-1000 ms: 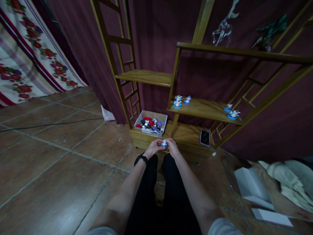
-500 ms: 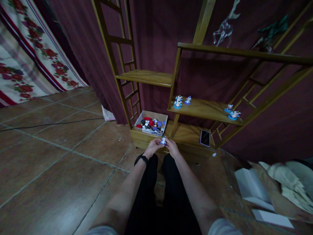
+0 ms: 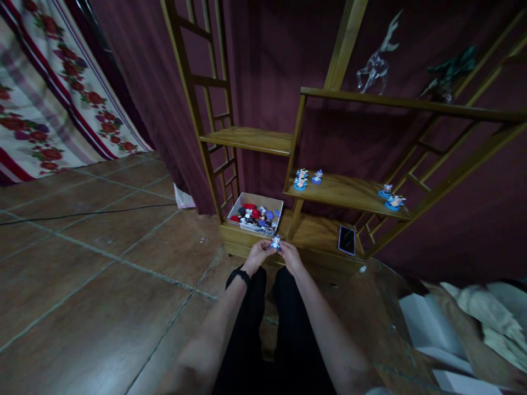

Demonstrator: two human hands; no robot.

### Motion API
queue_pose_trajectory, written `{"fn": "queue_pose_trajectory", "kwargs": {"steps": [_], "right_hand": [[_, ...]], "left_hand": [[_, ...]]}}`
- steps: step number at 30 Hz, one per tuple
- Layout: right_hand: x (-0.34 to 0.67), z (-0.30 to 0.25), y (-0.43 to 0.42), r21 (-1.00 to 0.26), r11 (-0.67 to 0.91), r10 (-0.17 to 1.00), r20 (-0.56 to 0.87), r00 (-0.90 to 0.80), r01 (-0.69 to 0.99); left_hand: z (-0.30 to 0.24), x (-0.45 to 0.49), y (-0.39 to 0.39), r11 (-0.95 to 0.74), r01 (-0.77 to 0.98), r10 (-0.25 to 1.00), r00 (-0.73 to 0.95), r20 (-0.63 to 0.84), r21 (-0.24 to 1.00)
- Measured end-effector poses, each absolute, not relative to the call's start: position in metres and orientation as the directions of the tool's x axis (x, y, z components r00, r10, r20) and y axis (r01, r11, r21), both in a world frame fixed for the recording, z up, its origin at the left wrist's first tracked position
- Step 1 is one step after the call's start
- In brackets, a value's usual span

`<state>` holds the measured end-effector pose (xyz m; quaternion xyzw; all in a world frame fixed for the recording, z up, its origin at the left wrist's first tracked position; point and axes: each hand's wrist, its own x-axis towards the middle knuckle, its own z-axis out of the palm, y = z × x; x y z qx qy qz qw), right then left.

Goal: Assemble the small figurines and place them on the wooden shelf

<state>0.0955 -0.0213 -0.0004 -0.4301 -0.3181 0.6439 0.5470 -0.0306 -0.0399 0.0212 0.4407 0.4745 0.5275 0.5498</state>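
Near the box, the left hand and right hand pinch a toy between nearly closed fingers; a loose grip could drop it

left forearm bare and stretched out front, slanting inward, a dark band snug round the wrist! left hand turned in, fingers bent, tips in a close pinch. and the right forearm, also bare, mirrors it from the other side, right hand angled inward, fingertips pinched near the left's, a neat two-handed grip just beyond the dark-clad knees, bent and slightly apart!
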Motion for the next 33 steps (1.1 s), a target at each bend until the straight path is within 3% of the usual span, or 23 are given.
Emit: {"fn": "queue_pose_trajectory", "kwargs": {"steps": [14, 21, 29, 33], "right_hand": [[0.096, 0.008, -0.030, -0.870, -0.236, 0.970, -0.184, -0.159, -0.432], [0.102, 0.013, -0.047, -0.908, -0.191, 0.978, -0.141, -0.156, -0.373], [0.093, 0.013, -0.082, -0.904, -0.143, 0.987, -0.100, -0.127, -0.403], [0.087, 0.015, -0.095, -0.882, -0.164, 0.981, -0.098, -0.169, -0.442]], "left_hand": [[0.013, -0.030, -0.051, -0.015, -0.125, 0.999, -0.034, 0.011, 0.992], [0.012, -0.014, -0.079, -0.101, 0.042, 0.977, -0.182, 0.107, 0.994], [0.027, -0.010, -0.133, -0.197, 0.329, 0.957, -0.141, 0.255, 0.923], [0.032, -0.014, -0.150, -0.258, 0.393, 0.931, -0.143, 0.336, 0.883]]}}
